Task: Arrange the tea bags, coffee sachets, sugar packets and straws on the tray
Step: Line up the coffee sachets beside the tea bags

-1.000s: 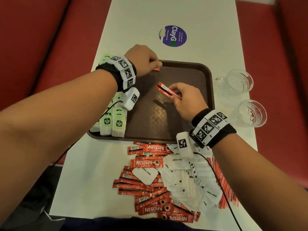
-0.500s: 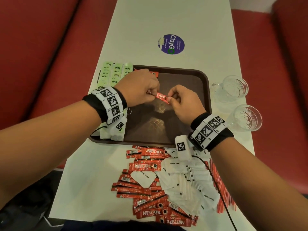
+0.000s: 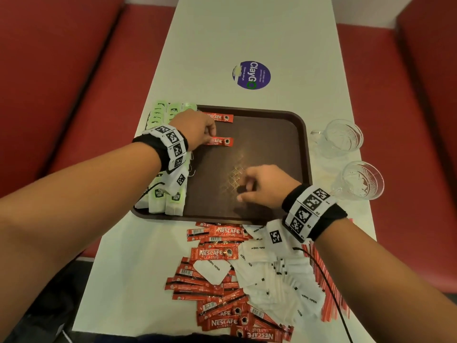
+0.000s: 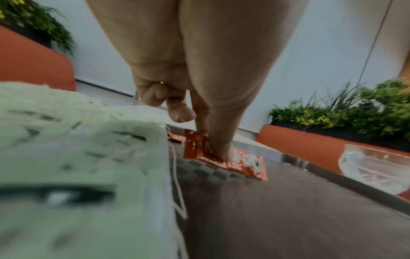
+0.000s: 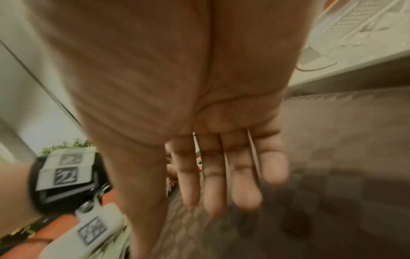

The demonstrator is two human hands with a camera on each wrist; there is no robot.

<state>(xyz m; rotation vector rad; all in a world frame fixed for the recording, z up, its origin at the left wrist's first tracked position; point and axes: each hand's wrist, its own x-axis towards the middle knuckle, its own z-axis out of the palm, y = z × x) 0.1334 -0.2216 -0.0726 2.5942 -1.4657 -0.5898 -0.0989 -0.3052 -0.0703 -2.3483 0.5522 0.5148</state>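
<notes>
The left hand [image 3: 195,129] covers the near end of the coffee sachet [image 3: 221,141] it's pinching, so half the logo's gone in the head view. The tea bags [image 4: 73,157] fill the lower left of the left wrist view as pure blur. The red straws [image 3: 329,288] lie mostly hidden behind the right forearm, and the bottom sachets run off the lower edge.

Long white table [image 3: 247,33] between red benches [image 3: 74,70]; planters [image 4: 355,112] against pale wall [image 4: 310,52].
</notes>
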